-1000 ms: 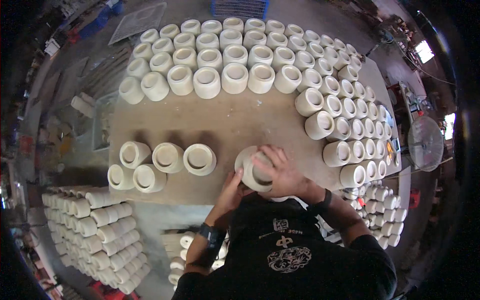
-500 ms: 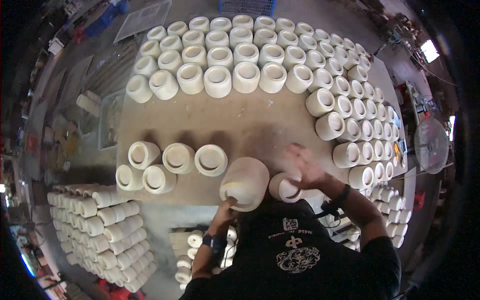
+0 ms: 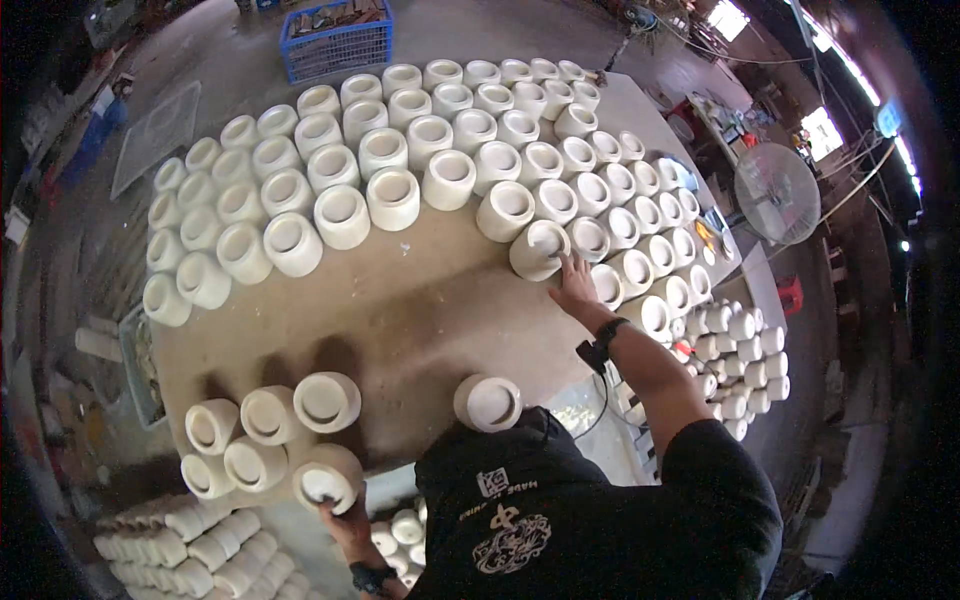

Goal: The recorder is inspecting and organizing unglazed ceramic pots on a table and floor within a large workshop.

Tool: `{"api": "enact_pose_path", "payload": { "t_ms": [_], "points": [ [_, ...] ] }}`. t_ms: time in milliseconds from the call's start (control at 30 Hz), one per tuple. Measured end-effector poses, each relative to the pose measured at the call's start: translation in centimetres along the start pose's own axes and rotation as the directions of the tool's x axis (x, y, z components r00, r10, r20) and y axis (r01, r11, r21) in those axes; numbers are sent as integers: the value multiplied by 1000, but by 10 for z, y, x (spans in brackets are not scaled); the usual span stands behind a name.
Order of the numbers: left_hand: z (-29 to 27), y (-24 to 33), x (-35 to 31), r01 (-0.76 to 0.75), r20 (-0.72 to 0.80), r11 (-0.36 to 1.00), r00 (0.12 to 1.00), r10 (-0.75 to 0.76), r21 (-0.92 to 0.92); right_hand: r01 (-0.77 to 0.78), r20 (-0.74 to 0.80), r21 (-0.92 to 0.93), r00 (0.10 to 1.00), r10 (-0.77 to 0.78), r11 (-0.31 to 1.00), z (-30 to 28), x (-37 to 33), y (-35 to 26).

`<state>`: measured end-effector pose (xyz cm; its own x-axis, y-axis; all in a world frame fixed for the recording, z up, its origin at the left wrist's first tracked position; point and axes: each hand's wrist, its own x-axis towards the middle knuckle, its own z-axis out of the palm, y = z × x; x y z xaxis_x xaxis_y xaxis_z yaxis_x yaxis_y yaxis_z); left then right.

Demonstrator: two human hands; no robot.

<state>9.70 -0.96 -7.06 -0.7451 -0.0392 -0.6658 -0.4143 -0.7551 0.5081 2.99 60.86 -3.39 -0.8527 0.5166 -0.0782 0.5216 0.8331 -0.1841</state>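
Note:
My left hand (image 3: 347, 525) grips a white, thick-walled plaster mould (image 3: 328, 475) at the table's near edge, with its fingers at the round recess. That mould is tilted so the recess faces me, close beside a small group of similar moulds (image 3: 268, 414) on the left. Stretched forward, my right hand (image 3: 575, 286) touches the right side of another mould (image 3: 541, 249) at the near corner of the large array, fingers apart at its rim. A lone mould (image 3: 488, 403) lies in front of my body.
Rows of white moulds (image 3: 340, 216) cover the far and right parts of the wooden table (image 3: 420, 300). Stacked moulds (image 3: 190, 550) stand below at the left, with more (image 3: 745, 365) at the right. Beyond are a blue crate (image 3: 337, 45) and a round fan (image 3: 777, 194).
My view has swung right. My left hand has carried its mould leftward to the small group. My right hand has moved from beside the lone mould to one in the right-hand array.

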Motion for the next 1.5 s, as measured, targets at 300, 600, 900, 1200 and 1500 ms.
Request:
{"api": "enact_pose_path", "payload": {
  "t_ms": [300,600,900,1200,1500],
  "points": [
    [-4,6,58,-79,-71,990,994,88,120,-28,9,-64,1000,29,998,31,54,1],
    [-14,-64,29,78,-414,997,907,-76,-13,128,-238,184,968,-82,975,28,39,7],
    [163,-93,18,54,291,812,918,-270,582,-685,359,623,679,-640,-378,-30,-44,-62],
    [316,-87,3,-296,759,871,639,-125,393,-754,366,604,551,-750,-259,-39,-55,-94],
    [282,-117,48,-379,758,869,652,8,317,-779,581,595,588,-563,-199,-26,-75,-146]
  ]
}}
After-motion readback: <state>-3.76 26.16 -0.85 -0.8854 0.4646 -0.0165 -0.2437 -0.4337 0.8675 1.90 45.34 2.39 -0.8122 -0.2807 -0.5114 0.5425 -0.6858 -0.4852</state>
